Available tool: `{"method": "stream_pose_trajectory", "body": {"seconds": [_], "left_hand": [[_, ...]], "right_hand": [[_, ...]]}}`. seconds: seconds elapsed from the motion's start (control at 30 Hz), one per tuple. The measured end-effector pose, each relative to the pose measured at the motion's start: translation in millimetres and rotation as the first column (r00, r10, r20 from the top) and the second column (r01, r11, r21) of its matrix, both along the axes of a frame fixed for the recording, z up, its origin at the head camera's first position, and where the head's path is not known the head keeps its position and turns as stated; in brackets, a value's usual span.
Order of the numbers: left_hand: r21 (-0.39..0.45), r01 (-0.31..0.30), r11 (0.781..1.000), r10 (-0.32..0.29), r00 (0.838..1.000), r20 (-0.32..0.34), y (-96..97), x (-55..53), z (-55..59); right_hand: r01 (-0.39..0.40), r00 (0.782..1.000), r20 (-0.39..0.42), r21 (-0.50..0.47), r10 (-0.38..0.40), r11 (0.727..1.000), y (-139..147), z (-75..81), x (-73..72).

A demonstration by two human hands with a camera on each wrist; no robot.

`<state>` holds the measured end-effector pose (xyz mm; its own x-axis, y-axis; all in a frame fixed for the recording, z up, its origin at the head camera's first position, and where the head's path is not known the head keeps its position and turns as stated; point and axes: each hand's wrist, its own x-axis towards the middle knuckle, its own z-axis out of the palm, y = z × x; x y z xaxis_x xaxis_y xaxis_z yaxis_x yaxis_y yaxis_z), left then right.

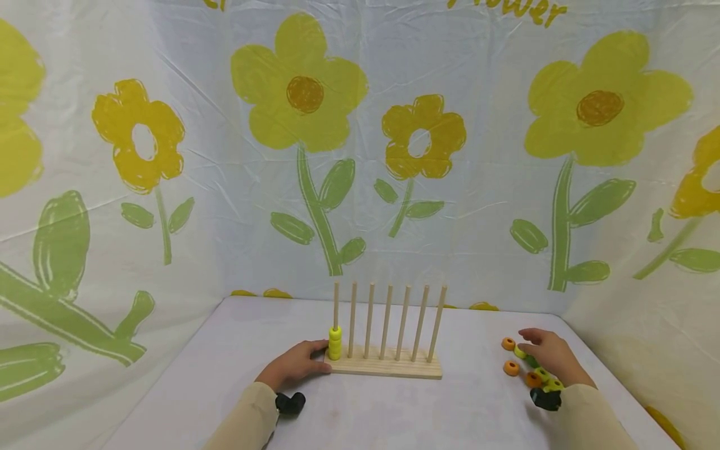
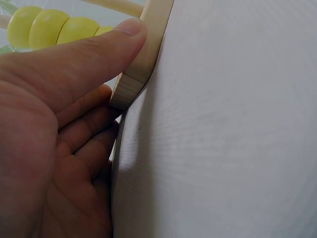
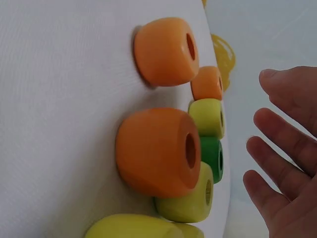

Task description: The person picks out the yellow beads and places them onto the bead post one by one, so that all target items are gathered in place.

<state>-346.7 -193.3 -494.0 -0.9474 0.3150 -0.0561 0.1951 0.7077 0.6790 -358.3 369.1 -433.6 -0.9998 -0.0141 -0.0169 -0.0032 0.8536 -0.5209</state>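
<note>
A wooden peg stand (image 1: 388, 369) has several upright dowels in a row. Yellow beads (image 1: 335, 345) are stacked on its leftmost dowel. My left hand (image 1: 298, 364) grips the left end of the base, the thumb (image 2: 119, 44) on one side and the fingers around the other. Over at the right, my right hand (image 1: 554, 357) hovers above loose beads, holding nothing, its fingers spread and slightly bent. Among those beads are an orange bead (image 3: 161, 151), a yellow bead (image 3: 206, 118) and a green bead (image 3: 212, 158); the hand partly hides the group in the head view.
Another orange bead (image 1: 511, 367) lies on the left side of the loose group. The white tabletop (image 1: 394, 412) stretches between the stand and the beads. A flower-printed cloth (image 1: 484, 250) hangs behind and at both sides.
</note>
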Motion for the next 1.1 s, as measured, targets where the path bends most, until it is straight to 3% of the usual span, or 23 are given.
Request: {"method": "stream_pose_trajectory", "body": {"seconds": [0.77, 1.1], "left_hand": [[-0.008, 0.002, 1.0, -0.002, 1.0, -0.008, 0.2, 2.2, 2.4], [0.003, 0.015, 1.0, -0.015, 1.0, -0.021, -0.9, 1.3, -1.2]], "right_hand": [[0.079, 0.987, 0.138, 0.031, -0.083, 0.996, 0, -21.2, -15.1], [0.071, 0.991, 0.115, 0.038, -0.075, 0.997, -3, -22.3, -13.2]]}}
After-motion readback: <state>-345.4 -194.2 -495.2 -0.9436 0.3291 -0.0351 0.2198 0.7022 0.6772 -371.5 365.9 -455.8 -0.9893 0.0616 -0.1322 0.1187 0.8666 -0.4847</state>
